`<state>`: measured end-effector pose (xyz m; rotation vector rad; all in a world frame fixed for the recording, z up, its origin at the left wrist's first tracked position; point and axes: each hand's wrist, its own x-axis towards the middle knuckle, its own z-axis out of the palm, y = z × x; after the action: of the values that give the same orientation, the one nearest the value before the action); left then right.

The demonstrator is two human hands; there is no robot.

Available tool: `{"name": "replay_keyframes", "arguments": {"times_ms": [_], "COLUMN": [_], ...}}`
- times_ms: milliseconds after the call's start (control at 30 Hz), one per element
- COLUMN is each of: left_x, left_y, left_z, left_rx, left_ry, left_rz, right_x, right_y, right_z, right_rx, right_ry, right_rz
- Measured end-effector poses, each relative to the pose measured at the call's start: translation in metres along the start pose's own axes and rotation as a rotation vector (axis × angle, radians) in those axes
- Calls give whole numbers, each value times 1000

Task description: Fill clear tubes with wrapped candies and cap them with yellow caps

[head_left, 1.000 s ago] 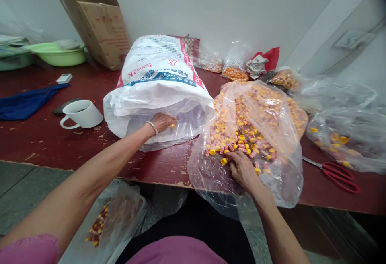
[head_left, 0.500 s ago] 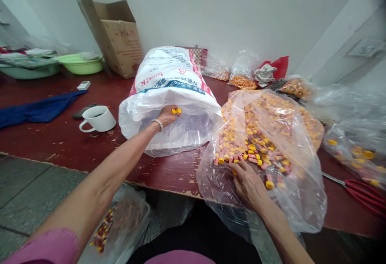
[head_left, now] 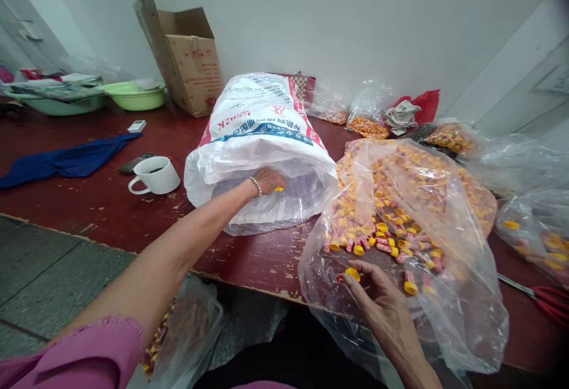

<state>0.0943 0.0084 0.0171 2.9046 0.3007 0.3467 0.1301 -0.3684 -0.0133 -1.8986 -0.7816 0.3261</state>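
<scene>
My left hand (head_left: pixel 268 181), a beaded bracelet at its wrist, reaches into the mouth of a white printed sack (head_left: pixel 262 110) with a clear plastic liner (head_left: pixel 306 190). Its fingers are closed, and yellow caps (head_left: pixel 279 188) show under them; the rest of what it holds is hidden. Over the table edge, my right hand (head_left: pixel 377 294) pinches a small red-and-white tube with a yellow cap (head_left: pixel 352 274) between thumb and forefinger. Just beyond it, many such capped tubes (head_left: pixel 386 248) spill from a large clear plastic bag (head_left: pixel 471 306).
A white mug (head_left: pixel 162 175) with dark liquid stands left of the sack, near a blue cloth (head_left: pixel 66 160). Behind are a cardboard box (head_left: pixel 195 72) and green basins (head_left: pixel 137 99). Red-handled scissors (head_left: pixel 549 303) and more filled bags (head_left: pixel 536 229) lie right. Below the table is another bag (head_left: pixel 186 329).
My left hand has gone deeper into the sack and to the right, with its caps now mostly covered. My right hand has drawn back from the pile, holding a capped tube.
</scene>
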Motion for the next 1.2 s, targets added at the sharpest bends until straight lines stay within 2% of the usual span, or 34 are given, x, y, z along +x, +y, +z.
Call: {"name": "replay_keyframes", "arguments": {"times_ms": [100, 200, 267, 367, 467, 600, 667, 767, 1000, 1067, 1200], "left_x": [6, 3, -6, -33, -71, -121, -140, -159, -177, -178, -181], "left_y": [4, 8, 11, 25, 58, 117, 142, 164, 180, 181, 180], "left_z": [0, -5, -11, -23, -33, -33, -28, -19, -8, -9, -14], "left_rx": [-2, -26, -55, -112, -306, -912, -1120, -1352, -1684, -1739, -1781], "left_ry": [-34, -6, 40, 118, 146, 81, 55, -1, -185, -241, -320], "left_rz": [-11, -52, -84, -121, -133, -164, -221, -325, -418, -428, -417], "right_x": [-4, -7, -7, -4, 3, 13, 14, 10, -8, -14, -24], "right_y": [-4, -10, -14, -26, -46, -74, -80, -81, -80, -78, -73], "right_z": [1, -2, -5, -5, 5, 30, 41, 46, 26, 28, 38], "right_rx": [163, 288, 357, 447, 504, 528, 467, 239, -230, -342, -458], "right_ry": [3, 24, 58, 173, 247, 211, 131, 3, -268, -261, -199], "right_rz": [83, 123, 154, 187, 132, -42, -122, -237, -666, -699, -675]}}
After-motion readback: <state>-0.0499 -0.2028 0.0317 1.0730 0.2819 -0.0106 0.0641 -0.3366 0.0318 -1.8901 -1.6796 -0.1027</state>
